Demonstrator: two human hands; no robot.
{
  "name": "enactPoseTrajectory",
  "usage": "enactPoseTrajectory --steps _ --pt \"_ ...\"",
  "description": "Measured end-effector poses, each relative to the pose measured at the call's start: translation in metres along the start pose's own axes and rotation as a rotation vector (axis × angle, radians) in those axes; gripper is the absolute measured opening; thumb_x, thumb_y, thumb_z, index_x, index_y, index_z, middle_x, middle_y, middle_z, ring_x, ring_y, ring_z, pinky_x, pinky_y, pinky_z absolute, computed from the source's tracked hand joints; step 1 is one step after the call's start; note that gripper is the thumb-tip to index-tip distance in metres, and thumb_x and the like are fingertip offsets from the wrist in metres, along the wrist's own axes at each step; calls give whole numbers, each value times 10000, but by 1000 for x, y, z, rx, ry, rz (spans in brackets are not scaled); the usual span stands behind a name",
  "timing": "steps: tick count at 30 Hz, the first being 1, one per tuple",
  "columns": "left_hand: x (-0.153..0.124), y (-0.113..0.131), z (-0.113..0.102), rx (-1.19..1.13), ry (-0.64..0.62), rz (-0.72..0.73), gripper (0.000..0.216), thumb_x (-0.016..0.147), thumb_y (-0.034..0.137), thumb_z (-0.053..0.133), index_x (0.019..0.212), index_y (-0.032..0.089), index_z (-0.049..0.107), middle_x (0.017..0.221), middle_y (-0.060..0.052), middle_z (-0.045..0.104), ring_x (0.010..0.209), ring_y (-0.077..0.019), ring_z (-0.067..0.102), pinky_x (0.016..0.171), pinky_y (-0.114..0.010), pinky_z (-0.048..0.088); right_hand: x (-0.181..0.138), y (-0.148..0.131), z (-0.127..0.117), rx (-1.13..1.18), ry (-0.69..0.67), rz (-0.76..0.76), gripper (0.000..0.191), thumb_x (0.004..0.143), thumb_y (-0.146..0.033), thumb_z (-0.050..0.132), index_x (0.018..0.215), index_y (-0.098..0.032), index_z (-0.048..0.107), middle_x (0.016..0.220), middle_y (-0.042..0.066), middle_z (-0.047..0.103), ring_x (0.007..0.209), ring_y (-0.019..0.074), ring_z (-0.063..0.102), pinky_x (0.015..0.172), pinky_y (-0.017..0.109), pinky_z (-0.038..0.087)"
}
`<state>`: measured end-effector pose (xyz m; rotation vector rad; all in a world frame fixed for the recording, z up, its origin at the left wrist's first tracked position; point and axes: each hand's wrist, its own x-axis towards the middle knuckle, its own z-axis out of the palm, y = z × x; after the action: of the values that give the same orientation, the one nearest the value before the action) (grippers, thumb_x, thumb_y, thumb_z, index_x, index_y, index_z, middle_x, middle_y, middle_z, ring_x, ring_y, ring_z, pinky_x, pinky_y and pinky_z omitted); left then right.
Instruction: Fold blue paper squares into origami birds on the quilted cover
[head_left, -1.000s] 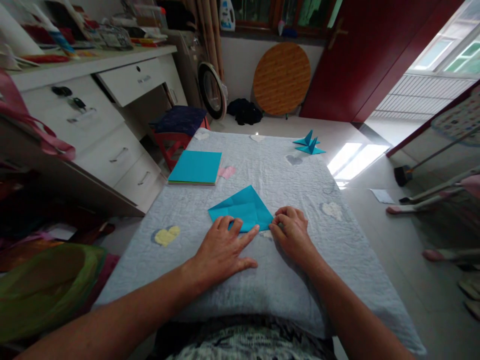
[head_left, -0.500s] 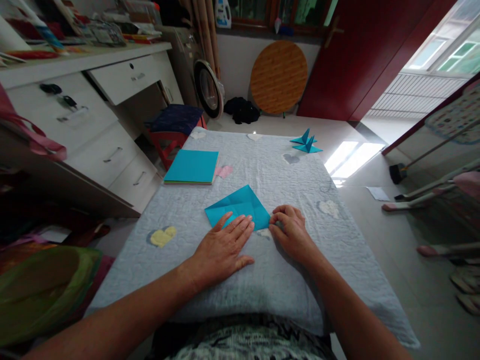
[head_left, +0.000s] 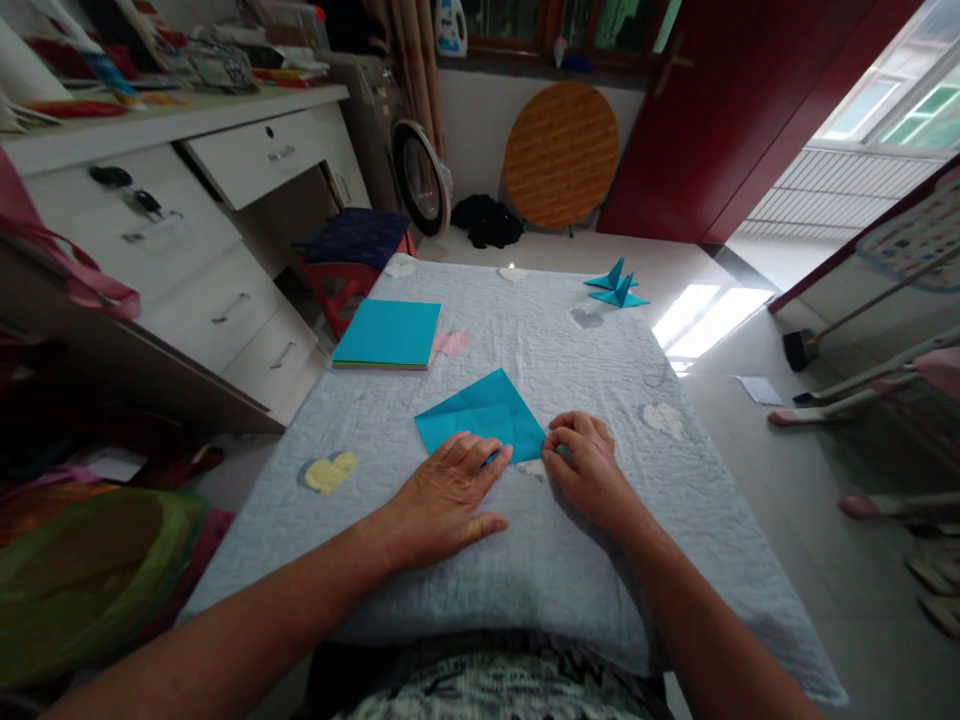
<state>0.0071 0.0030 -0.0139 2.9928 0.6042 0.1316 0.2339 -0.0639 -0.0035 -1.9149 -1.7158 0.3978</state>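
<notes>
A creased sheet of blue origami paper (head_left: 480, 412) lies on the cloth-covered table in front of me, with one corner pointing away. My left hand (head_left: 450, 495) rests palm down over its near edge, fingers stretched out across the paper and thumb spread to the side. At the paper's right corner, my right hand (head_left: 581, 460) pinches the tip between thumb and forefinger. Part of the near edge is hidden beneath my left fingers.
A stack of square coloured paper (head_left: 388, 335), blue on top, sits at the table's far left. Folded blue paper pieces (head_left: 619, 290) stand at the far right corner. The tablecloth (head_left: 600, 360) is pale with heart patches. A stool (head_left: 352, 245) stands behind the table.
My left hand has slid slightly back toward the near edge, its fingers drawn in a little, uncovering more of the paper. My right hand keeps its pinch; the view has shifted slightly.
</notes>
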Motion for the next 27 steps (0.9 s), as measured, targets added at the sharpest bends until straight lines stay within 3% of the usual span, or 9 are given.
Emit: enactPoseTrajectory --steps 7,16,27 --pt "-7 -1 0 1 -49 6 739 918 701 414 1525 285 345 1554 -120 377 1393 -298 380 1155 -455 254 0 -1 0 15 6 -4 123 840 -171 589 742 -210 652 1059 74 624 1082 273 504 982 465 347" --pt "-4 3 -4 -26 -44 41 792 921 678 449 1510 156 364 1574 -145 375 1445 -274 349 1178 -425 231 0 0 1 0 25 -14 132 837 -178 579 727 -212 644 1042 74 631 1054 268 514 968 463 358" --pt "-4 -1 -3 -60 -104 32 775 929 696 405 1542 234 304 1622 -92 290 1476 -256 278 1179 -428 203 1 1 0 -12 -3 -17 130 861 -195 577 747 -209 639 1063 75 623 1079 269 498 962 459 350"
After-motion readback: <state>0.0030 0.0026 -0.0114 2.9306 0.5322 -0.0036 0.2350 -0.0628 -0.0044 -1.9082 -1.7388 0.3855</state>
